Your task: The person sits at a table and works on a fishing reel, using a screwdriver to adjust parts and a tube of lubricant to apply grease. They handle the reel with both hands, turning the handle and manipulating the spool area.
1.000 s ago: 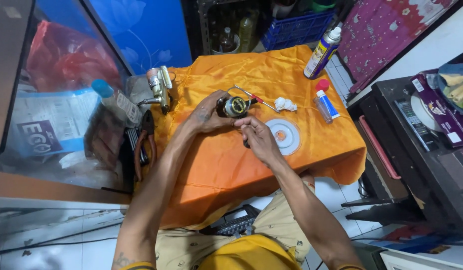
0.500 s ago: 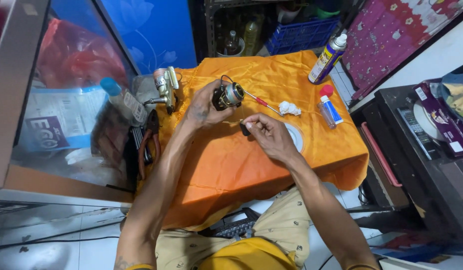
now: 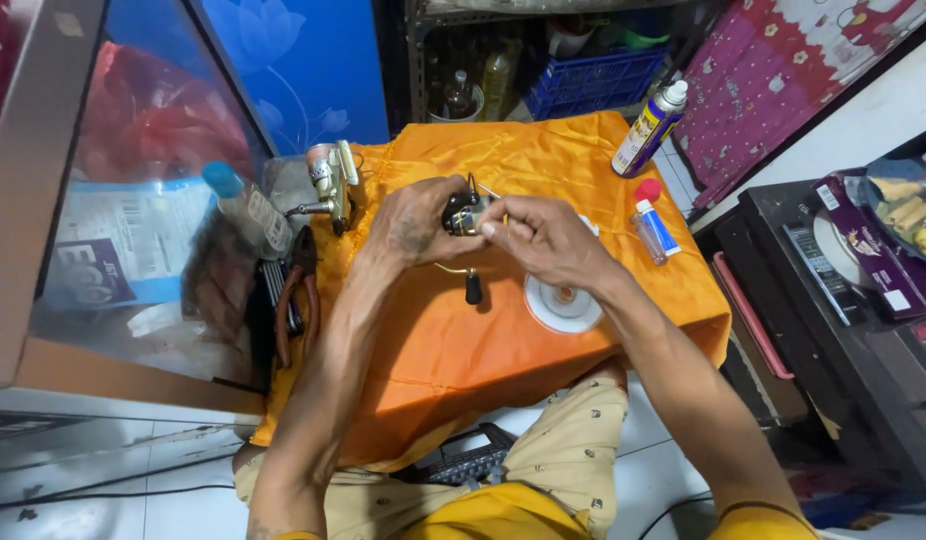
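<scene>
Over a table draped in orange cloth, my left hand grips a dark fishing reel body. A thin crank with a black knob hangs down from the reel. My right hand meets the reel from the right, its fingertips pinched at the reel's side. Whether they pinch a small part is hidden. A round white lid lies on the cloth just under my right wrist.
A second, pale reel stands at the cloth's left edge, with red-handled pliers below it. A spray can and a small red-capped bottle are at the right. A black unit stands at the right, a glass cabinet at the left.
Both hands have come together on the reel. My right hand rose from the cloth near the white lid to the reel's side. The view has shifted down the table.
</scene>
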